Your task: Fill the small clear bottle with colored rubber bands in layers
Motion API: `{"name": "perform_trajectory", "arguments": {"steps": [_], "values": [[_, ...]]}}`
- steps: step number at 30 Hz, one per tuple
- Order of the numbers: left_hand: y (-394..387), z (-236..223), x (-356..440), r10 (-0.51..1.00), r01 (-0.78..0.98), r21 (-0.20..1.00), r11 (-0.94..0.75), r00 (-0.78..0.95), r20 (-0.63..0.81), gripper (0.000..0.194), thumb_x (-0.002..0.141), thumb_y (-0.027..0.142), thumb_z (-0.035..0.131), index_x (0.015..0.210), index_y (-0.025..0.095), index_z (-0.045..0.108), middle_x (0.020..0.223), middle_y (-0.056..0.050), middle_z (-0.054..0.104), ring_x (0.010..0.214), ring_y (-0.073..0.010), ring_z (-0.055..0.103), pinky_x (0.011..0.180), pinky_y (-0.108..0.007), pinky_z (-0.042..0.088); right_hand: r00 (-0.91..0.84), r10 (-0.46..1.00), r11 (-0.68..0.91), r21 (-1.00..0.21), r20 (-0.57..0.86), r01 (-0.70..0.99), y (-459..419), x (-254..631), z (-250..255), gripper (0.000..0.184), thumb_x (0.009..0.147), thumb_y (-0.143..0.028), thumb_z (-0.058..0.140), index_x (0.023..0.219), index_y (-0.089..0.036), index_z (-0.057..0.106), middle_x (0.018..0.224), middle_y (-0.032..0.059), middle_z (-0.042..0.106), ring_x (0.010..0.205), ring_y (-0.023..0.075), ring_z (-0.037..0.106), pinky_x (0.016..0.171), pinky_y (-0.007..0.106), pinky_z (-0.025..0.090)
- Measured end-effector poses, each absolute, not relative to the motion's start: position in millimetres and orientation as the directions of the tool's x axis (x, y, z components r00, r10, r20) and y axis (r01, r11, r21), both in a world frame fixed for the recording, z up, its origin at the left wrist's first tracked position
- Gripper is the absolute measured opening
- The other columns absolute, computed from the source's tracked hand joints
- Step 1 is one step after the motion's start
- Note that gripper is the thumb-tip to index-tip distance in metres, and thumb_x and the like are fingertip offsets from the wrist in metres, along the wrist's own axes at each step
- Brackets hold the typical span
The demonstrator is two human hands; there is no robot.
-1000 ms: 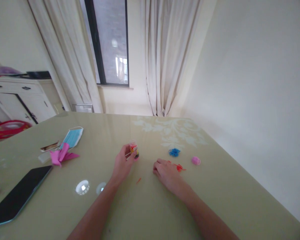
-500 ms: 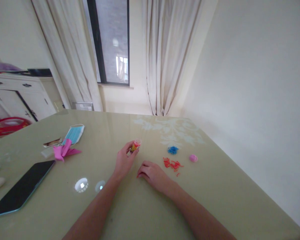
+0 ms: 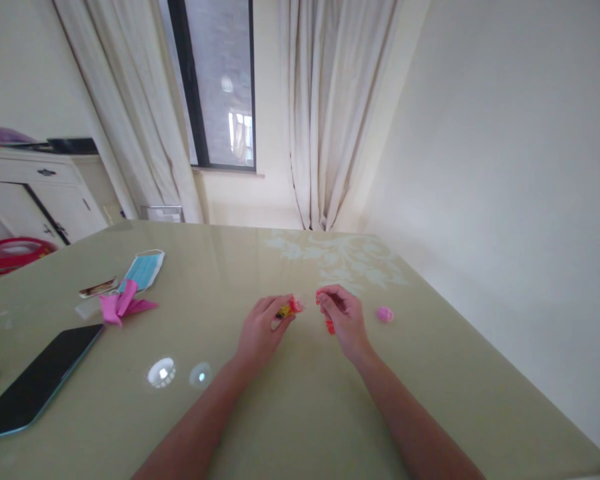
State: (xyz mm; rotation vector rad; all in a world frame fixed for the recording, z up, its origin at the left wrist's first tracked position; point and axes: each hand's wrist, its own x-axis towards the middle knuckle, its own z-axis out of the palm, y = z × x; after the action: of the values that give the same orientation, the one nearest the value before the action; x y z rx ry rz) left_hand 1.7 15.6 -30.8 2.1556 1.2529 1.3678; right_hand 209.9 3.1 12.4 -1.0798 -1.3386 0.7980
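My left hand (image 3: 261, 332) is closed around a small clear jar (image 3: 286, 310) with a yellow and red label. The jar is tilted, its mouth facing right, and red bits show inside. To its right, my right hand (image 3: 349, 321) pinches a few thin red rubber bands (image 3: 319, 297) between thumb and fingertips. Part of a red rubber band pile (image 3: 330, 327) shows below that hand, on the table; the rest is hidden behind it. A pink round cap (image 3: 385, 315) lies just right of my right hand.
On the table's left side lie a black tablet (image 3: 40, 377), a pink folded paper piece (image 3: 125, 307), a blue face mask (image 3: 143, 270) and a small brown packet (image 3: 98, 287). A white wall (image 3: 520, 200) runs along the right edge.
My right hand has moved up and right, over the piles, and now holds red bands up. The left hand has shifted right and tipped the jar rightward. The blue pile is now hidden.
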Motion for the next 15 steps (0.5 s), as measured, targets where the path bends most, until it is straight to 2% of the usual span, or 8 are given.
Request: {"name": "perform_trajectory", "arguments": {"steps": [6,11,15], "values": [[7,-33,11,0.799,0.474,0.657,-0.586,0.198,0.568,0.037,0.094,0.037,0.072,0.13,0.028,0.072,0.117,-0.009,0.078,0.109,-0.0274,0.071,0.099,-0.044,0.057,0.09,0.92,0.362,-0.916,0.381,0.175,3,202,6,0.028,0.09,-0.049,0.071,0.089,-0.022,0.073,0.072,0.001,0.063,0.064,0.0157,0.054,0.058,0.027,0.044],[5,-30,11,0.798,0.461,0.668,-0.584,0.176,0.576,0.036,0.093,0.036,0.073,0.128,0.027,0.073,0.114,-0.009,0.078,0.107,-0.0266,0.071,0.097,-0.043,0.057,0.073,0.89,0.434,-0.885,0.45,0.168,1,200,2,0.023,0.09,-0.044,0.073,0.091,-0.022,0.077,0.094,0.0053,0.063,0.076,0.0169,0.057,0.065,0.029,0.047],[6,-31,9,0.794,0.463,0.664,-0.586,0.168,0.584,0.035,0.093,0.036,0.073,0.127,0.027,0.073,0.116,-0.009,0.078,0.108,-0.0267,0.071,0.099,-0.043,0.057,0.073,0.867,0.459,-0.848,0.493,0.265,-1,204,3,0.021,0.092,-0.04,0.072,0.095,-0.023,0.083,0.099,0.006,0.062,0.07,0.0139,0.052,0.06,0.028,0.043]]}}
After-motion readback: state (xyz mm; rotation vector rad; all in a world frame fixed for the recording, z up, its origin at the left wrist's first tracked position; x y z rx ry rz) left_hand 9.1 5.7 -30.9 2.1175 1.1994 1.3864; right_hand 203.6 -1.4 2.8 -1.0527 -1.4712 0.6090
